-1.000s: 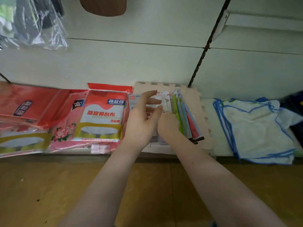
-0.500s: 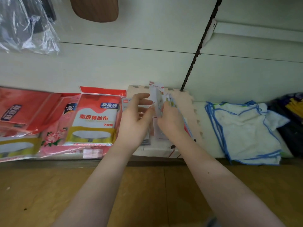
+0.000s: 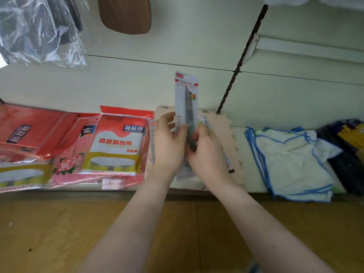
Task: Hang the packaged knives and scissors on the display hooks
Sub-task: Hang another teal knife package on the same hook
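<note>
Both hands clamped on one packaged knife (image 3: 186, 107): left hand (image 3: 168, 143) pinching the card's left edge with thumb across its front, right hand (image 3: 205, 152) closed around the lower right side over the handle. Card held upright, lifted clear of the shelf (image 3: 239, 134), top edge with the "KNIFE" header well up against the pale back panel (image 3: 177, 42).

Edges and room:
- Open panel above and to both sides of the card's top; nearest obstruction the dark slotted upright (image 3: 239, 64), running diagonally just to the right, apart from the card.
- Wooden oval piece (image 3: 125, 14) well above and left; crinkled clear plastic bag (image 3: 37, 30) far upper left.
- Remaining packages (image 3: 226, 160) lying flat on the beige foam mat (image 3: 220, 123) behind the right hand, partly hidden.
- Red tablecloth packs (image 3: 116, 142) close on the left, near the left wrist.
- White cloths with blue trim (image 3: 291, 160) to the right, well apart; dark bundle (image 3: 344, 150) at far right.
- Shelf front edge just under the wrists; wooden floor (image 3: 49, 233) below, open.

Against half a second earlier: card raised much higher, its header now fully above the fingers and readable; hands closer together and higher over the mat. Shelf goods unmoved.
</note>
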